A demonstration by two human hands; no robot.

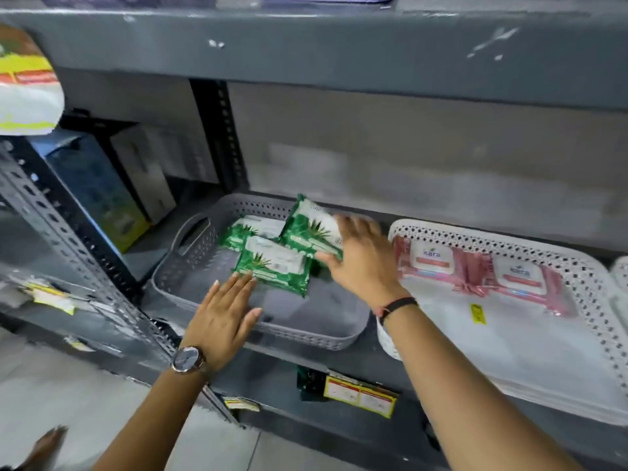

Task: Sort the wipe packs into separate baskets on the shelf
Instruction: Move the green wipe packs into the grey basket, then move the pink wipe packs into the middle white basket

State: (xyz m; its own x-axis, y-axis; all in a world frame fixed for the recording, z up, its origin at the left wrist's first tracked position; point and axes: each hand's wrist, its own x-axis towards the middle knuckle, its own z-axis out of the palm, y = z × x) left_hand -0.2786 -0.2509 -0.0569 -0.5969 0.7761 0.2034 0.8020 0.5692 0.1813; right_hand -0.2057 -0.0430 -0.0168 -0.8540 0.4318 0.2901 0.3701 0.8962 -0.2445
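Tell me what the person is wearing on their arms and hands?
The left hand has a round wristwatch with a grey face and a pinkish metal rim. The right hand has a thin black and red band on its wrist. No sleeves or gloves show.

You have three green plastic wipe packs point(273, 266) in one grey perforated plastic basket point(190, 263), and two pink plastic wipe packs point(433, 263) in one white perforated plastic basket point(591, 277). A further white basket edge point(620, 277) shows at far right. Two hands point(221, 314) are in view.
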